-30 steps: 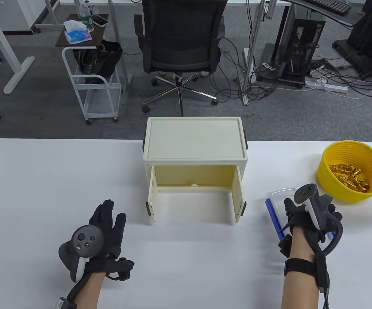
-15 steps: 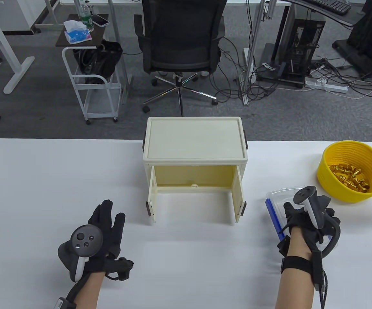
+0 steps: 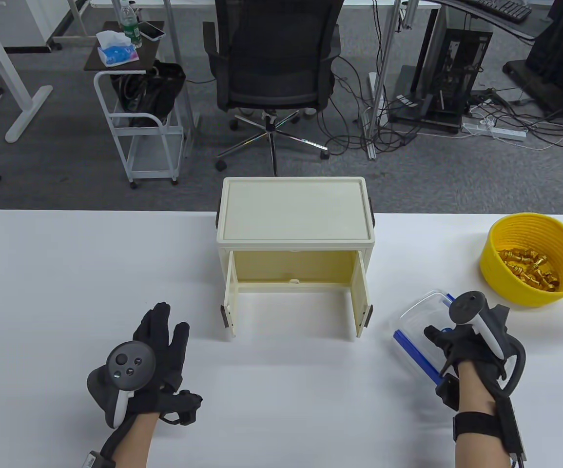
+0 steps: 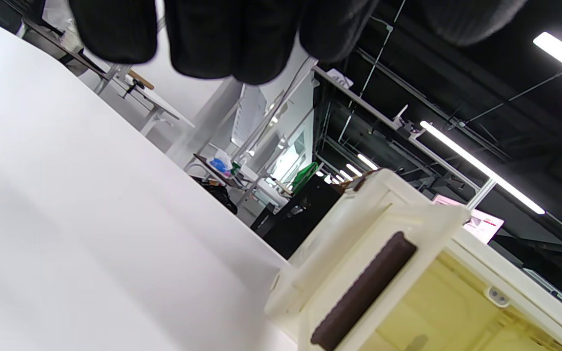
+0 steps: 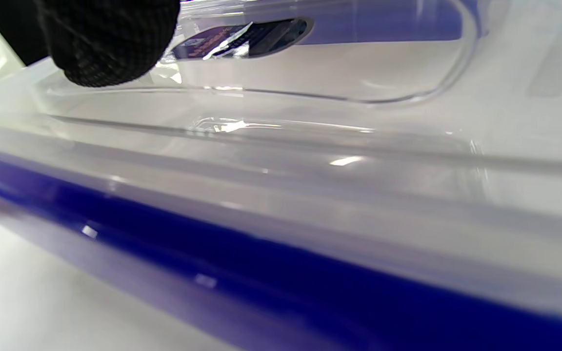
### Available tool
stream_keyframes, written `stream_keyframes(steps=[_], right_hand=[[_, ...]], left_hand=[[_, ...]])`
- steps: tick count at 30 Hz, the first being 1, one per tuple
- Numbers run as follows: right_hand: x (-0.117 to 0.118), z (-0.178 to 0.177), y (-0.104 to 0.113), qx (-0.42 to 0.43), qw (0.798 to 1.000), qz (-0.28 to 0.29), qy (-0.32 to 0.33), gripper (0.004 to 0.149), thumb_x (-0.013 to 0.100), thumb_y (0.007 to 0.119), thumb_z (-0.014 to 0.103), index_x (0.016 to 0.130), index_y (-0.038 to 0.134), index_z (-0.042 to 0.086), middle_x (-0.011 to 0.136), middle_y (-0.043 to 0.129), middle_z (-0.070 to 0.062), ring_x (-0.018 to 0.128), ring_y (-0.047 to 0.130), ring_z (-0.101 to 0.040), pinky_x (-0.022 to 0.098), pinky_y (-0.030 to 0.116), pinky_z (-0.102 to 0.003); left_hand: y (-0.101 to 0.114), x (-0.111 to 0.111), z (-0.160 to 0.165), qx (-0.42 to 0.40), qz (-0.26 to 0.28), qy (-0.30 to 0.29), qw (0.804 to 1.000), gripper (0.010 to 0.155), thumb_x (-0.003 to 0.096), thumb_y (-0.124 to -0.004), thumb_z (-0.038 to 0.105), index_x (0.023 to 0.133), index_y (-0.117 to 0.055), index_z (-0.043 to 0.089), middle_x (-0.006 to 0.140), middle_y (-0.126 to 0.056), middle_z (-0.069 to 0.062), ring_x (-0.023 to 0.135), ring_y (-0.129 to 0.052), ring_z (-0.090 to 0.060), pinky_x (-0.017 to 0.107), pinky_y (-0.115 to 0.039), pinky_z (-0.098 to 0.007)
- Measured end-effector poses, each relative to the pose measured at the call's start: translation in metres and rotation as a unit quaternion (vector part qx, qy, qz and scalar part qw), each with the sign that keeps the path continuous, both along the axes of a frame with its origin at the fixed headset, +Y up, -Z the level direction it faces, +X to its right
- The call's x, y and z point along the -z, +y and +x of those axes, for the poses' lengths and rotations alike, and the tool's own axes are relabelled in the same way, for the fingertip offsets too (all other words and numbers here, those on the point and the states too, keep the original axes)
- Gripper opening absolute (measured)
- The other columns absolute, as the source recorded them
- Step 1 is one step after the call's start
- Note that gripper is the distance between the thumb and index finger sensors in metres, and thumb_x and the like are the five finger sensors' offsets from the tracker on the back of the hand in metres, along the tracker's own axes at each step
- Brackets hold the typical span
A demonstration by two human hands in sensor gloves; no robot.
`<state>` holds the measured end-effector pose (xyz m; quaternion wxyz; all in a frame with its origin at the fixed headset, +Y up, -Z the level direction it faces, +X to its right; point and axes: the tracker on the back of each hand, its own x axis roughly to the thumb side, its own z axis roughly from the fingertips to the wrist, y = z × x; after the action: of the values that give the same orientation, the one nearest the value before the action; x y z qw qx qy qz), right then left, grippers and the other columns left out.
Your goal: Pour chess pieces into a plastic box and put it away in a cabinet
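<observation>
A clear plastic box (image 3: 420, 314) with blue clasps lies on the table right of the cabinet. My right hand (image 3: 444, 339) grips its near edge, thumb on top. In the right wrist view the box (image 5: 310, 146) fills the frame and one fingertip (image 5: 110, 44) presses on its rim. The gold chess pieces (image 3: 530, 268) lie in a yellow basket (image 3: 508, 287) at the far right. The cream cabinet (image 3: 296, 209) stands in the middle with both doors open; it also shows in the left wrist view (image 4: 408, 273). My left hand (image 3: 162, 331) rests flat on the table, holding nothing.
The cabinet's two open doors (image 3: 361, 304) stick out toward me. Beyond the table's far edge are an office chair (image 3: 271, 63) and a white trolley (image 3: 140, 107).
My right hand has turned the plastic box and drawn it toward me and a little left. The left hand has not moved.
</observation>
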<state>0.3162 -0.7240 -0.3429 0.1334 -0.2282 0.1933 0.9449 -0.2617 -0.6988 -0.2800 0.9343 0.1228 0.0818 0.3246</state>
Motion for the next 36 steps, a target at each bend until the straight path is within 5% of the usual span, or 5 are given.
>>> stream_keyframes(steps=[18, 36], right_hand=[[-0.03, -0.045, 0.002, 0.012, 0.964, -0.041, 0.262, 0.1, 0.043, 0.078, 0.054, 0.113, 0.017, 0.016, 0.117, 0.017, -0.025, 0.104, 0.016, -0.055, 0.071, 0.03, -0.08], [-0.044, -0.172, -0.005, -0.035, 0.917, -0.015, 0.396, 0.097, 0.047, 0.063, 0.062, 0.112, 0.013, 0.01, 0.111, 0.018, -0.038, 0.096, 0.027, -0.063, 0.07, 0.038, -0.077]], left_hand=[[-0.003, 0.001, 0.001, 0.011, -0.005, 0.002, 1.0, 0.067, 0.058, -0.056, 0.056, 0.113, -0.046, 0.018, 0.118, -0.053, -0.022, 0.106, -0.058, -0.048, 0.071, -0.057, -0.069], [-0.004, 0.0, 0.003, 0.027, -0.013, 0.005, 1.0, 0.068, 0.0579, -0.056, 0.056, 0.113, -0.045, 0.018, 0.118, -0.054, -0.022, 0.106, -0.058, -0.048, 0.071, -0.057, -0.069]])
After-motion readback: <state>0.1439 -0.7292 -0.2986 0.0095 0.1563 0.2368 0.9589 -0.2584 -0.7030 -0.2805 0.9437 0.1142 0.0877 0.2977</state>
